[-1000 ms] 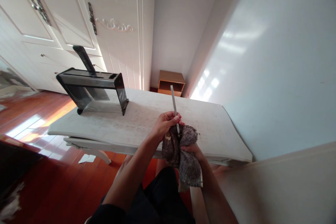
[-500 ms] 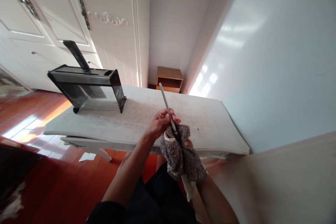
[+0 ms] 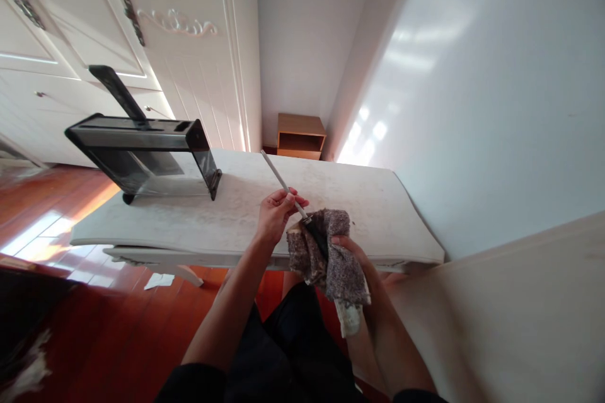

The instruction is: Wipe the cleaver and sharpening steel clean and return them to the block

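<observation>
My left hand [image 3: 274, 214] is closed round a thin grey sharpening rod [image 3: 276, 176] that slants up and to the left over the white table [image 3: 203, 220]. The rod's dark handle end lies in a grey fuzzy cloth [image 3: 326, 255]. My right hand [image 3: 352, 252] grips that cloth and is partly hidden beneath it. Both hands are near the table's front edge. A black knife block [image 3: 142, 154] with clear sides stands at the table's left, one black-handled knife [image 3: 118, 94] sticking out of it.
A white wardrobe [image 3: 142, 44] stands behind the table. A small wooden cabinet [image 3: 300, 135] sits in the far corner. A pale wall [image 3: 472, 107] runs along the right. A scrap of white paper [image 3: 158, 280] lies on the red wooden floor under the table.
The rod has tilted from nearly upright to leaning left. The cloth has shifted round its handle end, and the view has drifted so the knife block sits further left.
</observation>
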Demonstrator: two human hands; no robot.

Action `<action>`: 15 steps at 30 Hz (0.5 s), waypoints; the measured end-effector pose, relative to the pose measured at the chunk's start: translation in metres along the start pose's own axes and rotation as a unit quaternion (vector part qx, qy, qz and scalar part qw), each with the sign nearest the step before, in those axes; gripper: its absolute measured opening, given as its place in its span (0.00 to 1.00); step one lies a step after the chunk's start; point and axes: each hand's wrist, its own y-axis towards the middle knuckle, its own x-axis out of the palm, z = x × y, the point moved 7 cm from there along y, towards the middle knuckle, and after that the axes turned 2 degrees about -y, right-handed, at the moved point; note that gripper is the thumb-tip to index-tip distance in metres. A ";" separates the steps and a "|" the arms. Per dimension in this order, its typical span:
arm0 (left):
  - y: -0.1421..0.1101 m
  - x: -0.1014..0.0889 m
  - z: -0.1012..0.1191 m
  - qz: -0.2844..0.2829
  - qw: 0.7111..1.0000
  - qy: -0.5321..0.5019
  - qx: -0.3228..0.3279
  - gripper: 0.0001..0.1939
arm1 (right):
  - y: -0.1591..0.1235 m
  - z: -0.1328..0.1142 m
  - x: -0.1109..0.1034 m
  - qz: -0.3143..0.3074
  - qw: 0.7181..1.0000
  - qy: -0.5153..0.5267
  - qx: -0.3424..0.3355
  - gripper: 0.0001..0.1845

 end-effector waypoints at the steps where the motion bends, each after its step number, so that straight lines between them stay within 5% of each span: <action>1: -0.001 -0.003 0.001 0.017 1.000 0.011 0.002 0.29 | -0.002 -0.001 0.000 -0.020 0.999 0.013 0.028 0.24; 6: -0.007 -0.008 0.002 0.091 0.995 0.030 0.007 0.32 | -0.004 -0.028 -0.003 -0.031 0.998 0.022 -0.047 0.35; 10: -0.010 -0.006 -0.001 0.139 0.989 0.039 0.020 0.31 | -0.004 -0.031 -0.006 -0.005 0.992 -0.017 -0.126 0.33; 15: -0.015 -0.006 0.007 0.180 0.979 0.036 0.093 0.29 | -0.004 -0.008 -0.017 0.093 0.977 0.165 -0.098 0.32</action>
